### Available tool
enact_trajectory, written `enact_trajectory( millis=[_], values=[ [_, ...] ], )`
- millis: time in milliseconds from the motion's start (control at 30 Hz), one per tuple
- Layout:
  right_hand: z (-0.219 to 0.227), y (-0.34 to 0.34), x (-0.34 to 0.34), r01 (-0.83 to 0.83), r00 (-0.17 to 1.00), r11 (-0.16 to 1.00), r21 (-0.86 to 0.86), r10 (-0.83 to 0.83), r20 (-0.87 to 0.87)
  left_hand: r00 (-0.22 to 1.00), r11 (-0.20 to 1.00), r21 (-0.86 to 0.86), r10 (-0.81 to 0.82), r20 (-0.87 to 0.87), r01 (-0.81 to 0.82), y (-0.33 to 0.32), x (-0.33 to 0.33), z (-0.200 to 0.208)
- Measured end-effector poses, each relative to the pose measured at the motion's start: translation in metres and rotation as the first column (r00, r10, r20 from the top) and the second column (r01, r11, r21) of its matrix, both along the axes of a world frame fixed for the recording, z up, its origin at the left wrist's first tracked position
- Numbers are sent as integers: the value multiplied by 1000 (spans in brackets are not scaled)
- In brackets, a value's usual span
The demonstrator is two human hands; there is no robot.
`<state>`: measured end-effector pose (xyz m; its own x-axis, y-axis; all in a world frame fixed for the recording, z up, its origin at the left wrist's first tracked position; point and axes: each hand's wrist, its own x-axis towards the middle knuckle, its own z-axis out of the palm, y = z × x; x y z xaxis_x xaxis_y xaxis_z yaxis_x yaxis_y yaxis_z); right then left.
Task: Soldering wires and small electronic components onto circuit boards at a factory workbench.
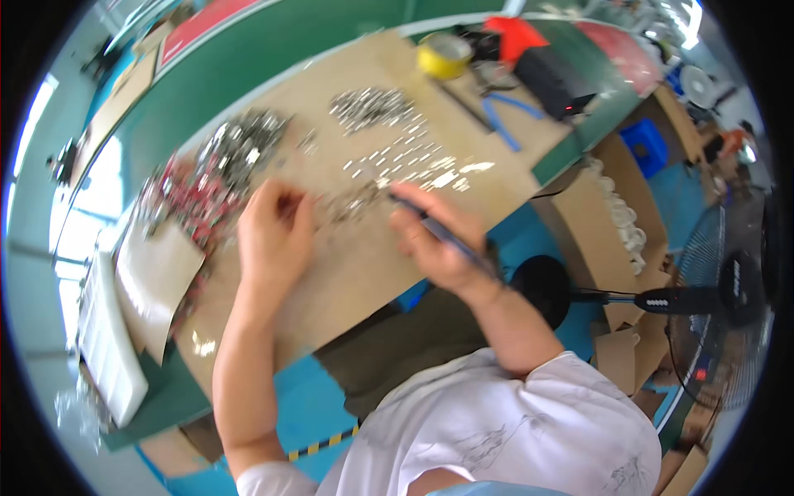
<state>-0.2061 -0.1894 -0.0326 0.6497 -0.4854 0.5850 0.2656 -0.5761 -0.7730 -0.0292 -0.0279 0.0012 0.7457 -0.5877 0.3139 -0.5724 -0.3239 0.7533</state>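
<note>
My right hand (442, 244) grips a slim dark pen-like tool (451, 237), its tip toward the small metal parts on the brown work sheet (356, 264). Its exact kind is blurred. My left hand (277, 236) is closed with the fingertips curled together, and whatever they hold is hidden. Between the hands lies a loose scatter of small parts (351, 202). Beyond them are rows of short silvery pieces (405, 157) and a heap of similar pieces (370, 107). Left of these rises a pile of shiny metal parts (244, 145), with red-and-silver parts (190, 194) beside my left hand.
At the back right are a yellow tape roll (444, 56), blue-handled pliers (506, 116) and a black box (552, 81). A white tray (112, 339) leans at the left edge. On the right stand a cardboard box (591, 231) with white parts and a fan (728, 285).
</note>
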Motion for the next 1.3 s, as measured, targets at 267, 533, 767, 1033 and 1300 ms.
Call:
enact_trajectory(
  millis=[267,533,767,1033,1300],
  values=[
    [12,-3,10,-56,993,946,-318,18,-120,940,955,296,-75,333,-29,-1,-5,-5],
    [15,-1,22,-56,979,910,-410,-31,-201,939,925,380,-116,325,-18,-7,-3,-5],
    [8,-1,28,-72,979,915,-397,-13,-206,921,931,363,-160,354,22,-8,1,-9],
    [8,2,30,-74,982,916,-394,-1,-186,977,971,235,-82,198,34,2,0,-7],
    [14,-7,31,-106,987,914,-392,48,-156,992,982,175,-86,97,68,-5,2,-6]
  ],
)
